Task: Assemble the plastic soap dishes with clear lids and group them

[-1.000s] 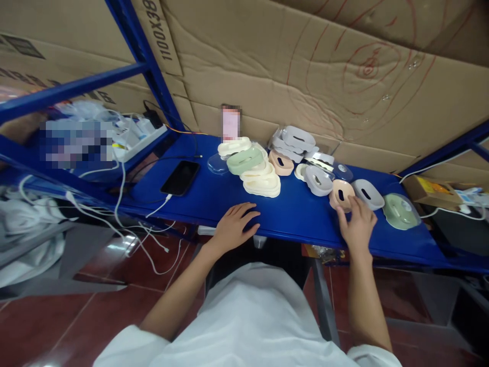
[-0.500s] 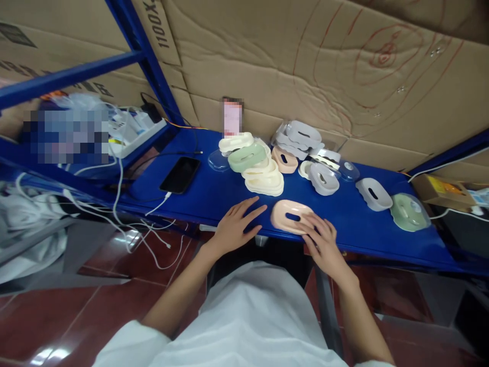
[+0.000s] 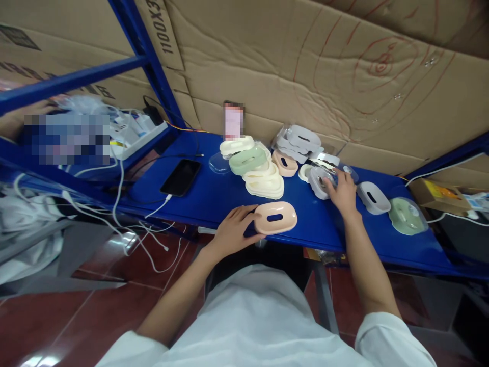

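A peach oval soap dish with a slot in its middle rests near the front edge of the blue table. My left hand grips its left end, thumb in front and fingers behind. Farther right, my right hand is over the right edge of a grey soap dish, fingers apart; whether it touches the dish is hard to tell. Behind the peach dish lie stacked cream pieces and a green soap dish. Another peach dish sits beside them.
Stacked grey dishes stand at the back. On the right are another grey dish and a green one. A black phone with a white cable lies left. Cardboard walls the back.
My right hand has let go of the peach dish and moved right and back to the grey dish. The peach dish has shifted left, and my left hand has closed on its end.
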A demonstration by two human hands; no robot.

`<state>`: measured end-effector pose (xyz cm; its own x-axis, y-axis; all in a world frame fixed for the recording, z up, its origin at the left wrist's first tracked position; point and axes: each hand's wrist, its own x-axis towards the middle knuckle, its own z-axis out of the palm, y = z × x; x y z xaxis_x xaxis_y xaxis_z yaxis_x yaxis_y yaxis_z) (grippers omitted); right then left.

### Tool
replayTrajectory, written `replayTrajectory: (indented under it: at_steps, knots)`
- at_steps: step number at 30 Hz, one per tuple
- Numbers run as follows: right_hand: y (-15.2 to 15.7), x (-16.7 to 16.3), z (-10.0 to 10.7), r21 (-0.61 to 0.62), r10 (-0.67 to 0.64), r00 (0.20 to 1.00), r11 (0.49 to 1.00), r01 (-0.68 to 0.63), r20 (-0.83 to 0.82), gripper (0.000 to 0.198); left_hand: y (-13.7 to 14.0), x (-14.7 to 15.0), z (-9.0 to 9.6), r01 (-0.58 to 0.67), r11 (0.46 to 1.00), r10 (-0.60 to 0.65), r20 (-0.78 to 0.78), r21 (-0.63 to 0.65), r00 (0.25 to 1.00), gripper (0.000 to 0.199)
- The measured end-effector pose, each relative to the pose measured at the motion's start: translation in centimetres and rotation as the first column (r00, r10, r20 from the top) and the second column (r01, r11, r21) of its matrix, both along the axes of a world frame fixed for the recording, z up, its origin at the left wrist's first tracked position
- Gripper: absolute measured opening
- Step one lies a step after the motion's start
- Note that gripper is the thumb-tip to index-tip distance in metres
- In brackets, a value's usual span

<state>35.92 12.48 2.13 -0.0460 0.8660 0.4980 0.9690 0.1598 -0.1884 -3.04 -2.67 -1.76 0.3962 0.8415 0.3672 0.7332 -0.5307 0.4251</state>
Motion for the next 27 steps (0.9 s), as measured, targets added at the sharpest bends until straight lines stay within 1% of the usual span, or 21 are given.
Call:
replayTrajectory:
  at_steps: [2, 4, 5, 7, 9, 11, 14, 16, 18, 21, 24, 27]
  knots:
    - [1.2, 1.0, -1.0, -0.012, -0.026, 0.994, 1.000, 0.025, -0.105, 0.068, 0.0, 0.0, 0.0, 0.001, 1.000, -0.001, 0.002, 0.002, 1.000, 0.047]
    - [1.8, 1.6, -1.8, -0.009, -0.006, 0.983, 1.000, 0.004, -0.185, 0.069, 0.0, 0.0, 0.0, -0.001, 1.000, 0.001, 0.006, 0.002, 1.000, 0.046]
    - [1.8, 1.7, -1.9, -0.002, 0.016, 0.980, 1.000, -0.016, -0.199, 0.067, 0.0, 0.0, 0.0, -0.003, 1.000, 0.003, 0.006, 0.002, 1.000, 0.045]
    - [1.2, 1.7, -2.0, 0.025, 0.044, 0.985, 0.999, -0.040, -0.169, 0.065, 0.0, 0.1, 0.1, -0.007, 1.000, 0.007, 0.005, 0.000, 1.000, 0.045]
    - [-0.2, 1.1, -1.8, 0.064, 0.028, 0.996, 0.998, -0.022, -0.085, 0.063, -0.1, 0.1, 0.2, -0.014, 1.000, 0.014, 0.011, -0.004, 1.000, 0.045]
    - [-2.2, 0.0, -1.8, 0.076, 0.016, 1.000, 0.997, -0.017, 0.013, 0.061, -0.1, 0.1, 0.2, -0.024, 1.000, 0.024, 0.028, -0.008, 0.999, 0.044]
    - [-5.7, -2.4, -2.1, 0.005, 0.098, 0.988, 0.995, -0.099, 0.116, 0.060, -0.1, 0.0, 0.2, -0.030, 1.000, 0.031, 0.069, -0.007, 0.997, 0.041]
    - [-7.8, -3.8, -2.2, -0.031, 0.156, 0.981, 0.988, -0.154, 0.115, 0.051, -0.1, -0.2, 0.3, -0.025, 1.000, 0.025, 0.101, -0.006, 0.995, 0.039]
    - [-9.4, -4.8, -2.2, -0.020, 0.174, 0.983, 0.985, -0.173, 0.052, 0.044, -0.1, -0.3, 0.3, -0.016, 1.000, 0.018, 0.122, -0.014, 0.992, 0.040]
    - [-10.8, -5.5, -1.7, 0.011, 0.179, 0.983, 0.984, -0.179, -0.032, 0.038, 0.0, -0.3, 0.2, -0.025, 0.999, 0.030, 0.124, -0.038, 0.992, 0.043]
    - [-11.4, -5.8, -1.4, 0.002, 0.209, 0.978, 0.978, -0.209, 0.016, 0.034, 0.1, -0.2, 0.0, -0.050, 0.998, 0.054, 0.131, -0.038, 0.990, 0.042]
    - [-11.6, -5.9, -1.4, 0.003, 0.189, 0.979, 0.982, -0.190, 0.079, 0.033, -0.1, -0.2, -0.1, -0.068, 0.997, 0.072, 0.176, -0.028, 0.982, 0.039]
